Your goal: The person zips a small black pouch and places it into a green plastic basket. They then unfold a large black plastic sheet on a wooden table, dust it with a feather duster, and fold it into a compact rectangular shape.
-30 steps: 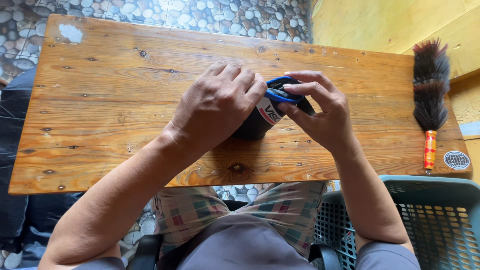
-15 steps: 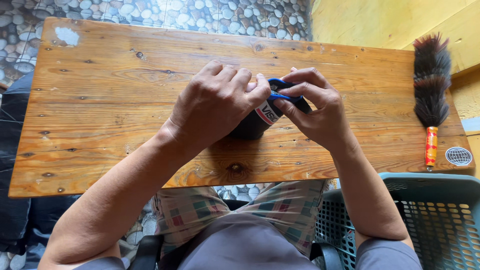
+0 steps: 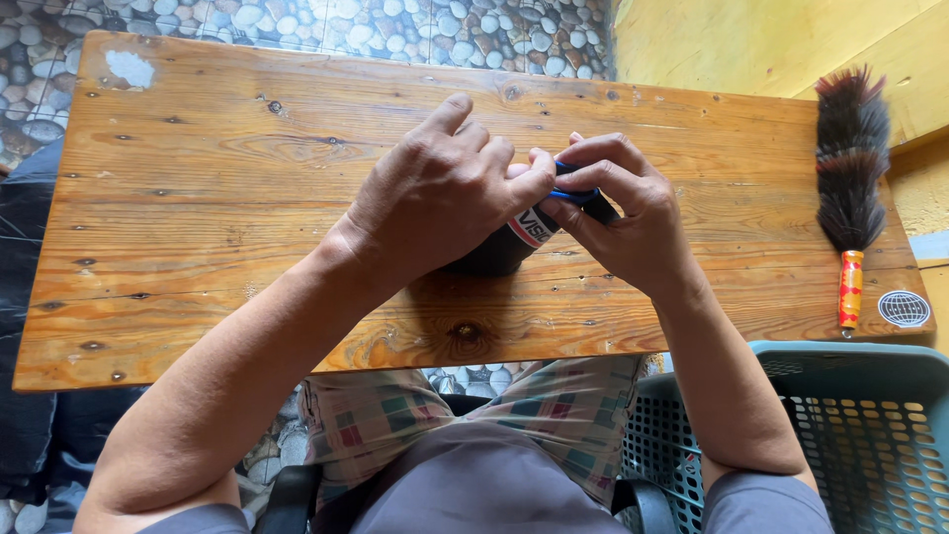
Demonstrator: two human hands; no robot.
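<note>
Head view, left hand: the left hand (image 3: 435, 203) lies over a dark cylindrical object (image 3: 499, 252); its fingers (image 3: 494, 153) are curled together and clamped round the object's upper side; the thumb presses toward the other hand.
Head view, right hand: the right hand (image 3: 633, 218) meets the left at the object's far end; its fingers (image 3: 603, 148) are bent and pinched on a blue part (image 3: 573, 195) at that end; the two hands touch at the fingertips.
Head view, object: black body with a red-and-white band; it lies tilted on the worktop (image 3: 198, 198), near the middle, slightly toward the person's side; most of it is hidden under the hands, so its exact kind cannot be told.
Head view, worktop: bare wooden planks with knots; a pale patch near the far left corner.
Head view, right edge: a feather duster (image 3: 850, 168) with dark bristles and an orange-red handle lies well apart from the hands; a round sticker (image 3: 904, 309) sits just beside the handle's end.
Head view, below the worktop: a teal plastic basket (image 3: 870, 415) stands at the person's right side; chequered shorts (image 3: 534, 415) cover the lap; pebble-patterned floor (image 3: 326, 25) shows beyond the far edge.
</note>
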